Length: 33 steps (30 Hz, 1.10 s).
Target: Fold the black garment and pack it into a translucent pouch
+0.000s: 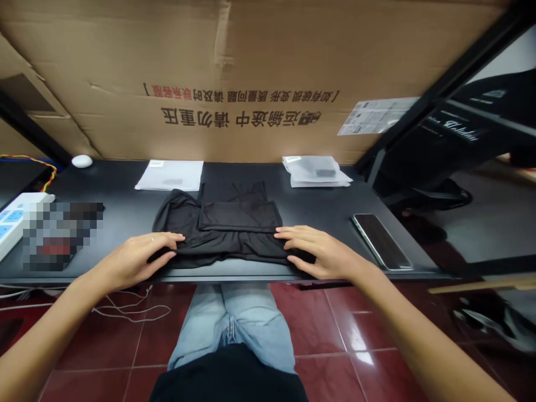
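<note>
A black cloth garment lies folded near the desk's front edge, loose and wrinkled. On top of it sits a flat rectangular flap with stitched edges, and more thin black fabric spreads out behind. My left hand, with a ring on one finger, rests on the garment's left end, thumb and fingers apart. At the right end my right hand touches the fabric with its fingertips, fingers spread. Cloth under the right palm is partly hidden. Neither hand is closed around the fabric.
White plastic packets lie at the back left, more packets at the back right. A phone is to the right. A power strip, a blurred-out item and a white rounded object are left. Cardboard stands behind.
</note>
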Motion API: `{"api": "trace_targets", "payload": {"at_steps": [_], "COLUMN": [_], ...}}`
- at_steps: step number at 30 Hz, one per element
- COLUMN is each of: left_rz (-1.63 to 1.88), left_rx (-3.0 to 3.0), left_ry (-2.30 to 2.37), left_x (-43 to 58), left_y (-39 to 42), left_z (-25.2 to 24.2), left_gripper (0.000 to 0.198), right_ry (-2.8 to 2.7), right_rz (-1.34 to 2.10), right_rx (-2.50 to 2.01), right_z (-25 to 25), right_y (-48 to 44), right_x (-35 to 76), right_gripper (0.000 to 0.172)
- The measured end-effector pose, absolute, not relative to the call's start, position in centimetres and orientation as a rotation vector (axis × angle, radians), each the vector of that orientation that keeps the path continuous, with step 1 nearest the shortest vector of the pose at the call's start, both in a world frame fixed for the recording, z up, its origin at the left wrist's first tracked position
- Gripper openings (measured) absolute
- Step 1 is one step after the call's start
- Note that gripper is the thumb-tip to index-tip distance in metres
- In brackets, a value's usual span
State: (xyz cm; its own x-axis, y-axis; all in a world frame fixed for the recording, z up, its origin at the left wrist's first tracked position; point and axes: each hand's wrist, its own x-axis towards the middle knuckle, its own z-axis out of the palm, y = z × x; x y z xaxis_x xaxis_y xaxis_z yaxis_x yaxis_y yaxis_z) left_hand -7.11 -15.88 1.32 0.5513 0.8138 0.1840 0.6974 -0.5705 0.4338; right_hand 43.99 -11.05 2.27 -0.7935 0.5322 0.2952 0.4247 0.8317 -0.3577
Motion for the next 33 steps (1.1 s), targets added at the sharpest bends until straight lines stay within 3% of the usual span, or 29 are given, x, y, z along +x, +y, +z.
{"api": "trace_targets", "payload": {"at_steps": [7,11,16,21,25,30,33], "left_rz": [0.640,0.713,0.793,0.824,0.616,0.245,0.184], "left_rx": [2.224,2.192,2.149,2.055,1.960,1.859,1.879], "left_ry": [1.589,1.670,1.722,1.996,2.277,2.466,2.482], "left_x": [-6.7,-6.2,-5.4,-3.7,-2.4,-1.6,-1.6], "left_y": [-15.1,-14.2,-12.4,-9.4,-7.9,-7.5,-7.8], "left_z": [1.8,2.2,2.9,3.0,2.7,2.6,3.0], "left_gripper": [0.025,0.028,0.030,0.035,0.040,0.052,0.058], "right_ry": [-2.684,-2.581,-2.269,-2.016,-2.114,-2.227,-2.219], "right_rz": [0.329,0.398,0.408,0.486,0.587,0.287,0.164], "right_rx": [-0.736,-0.797,-1.114,-1.407,-1.567,-1.786,-1.904], "right_z": [2.2,2.1,2.4,3.0,3.1,2.1,1.9], "right_y": [-11.0,-10.7,-9.4,-5.7,-3.0,-2.3,-2.8], "right_x": [43.8,43.9,42.9,40.2,38.8,37.8,37.6], "right_gripper": [0.009,0.018,0.013,0.021,0.020,0.018,0.030]}}
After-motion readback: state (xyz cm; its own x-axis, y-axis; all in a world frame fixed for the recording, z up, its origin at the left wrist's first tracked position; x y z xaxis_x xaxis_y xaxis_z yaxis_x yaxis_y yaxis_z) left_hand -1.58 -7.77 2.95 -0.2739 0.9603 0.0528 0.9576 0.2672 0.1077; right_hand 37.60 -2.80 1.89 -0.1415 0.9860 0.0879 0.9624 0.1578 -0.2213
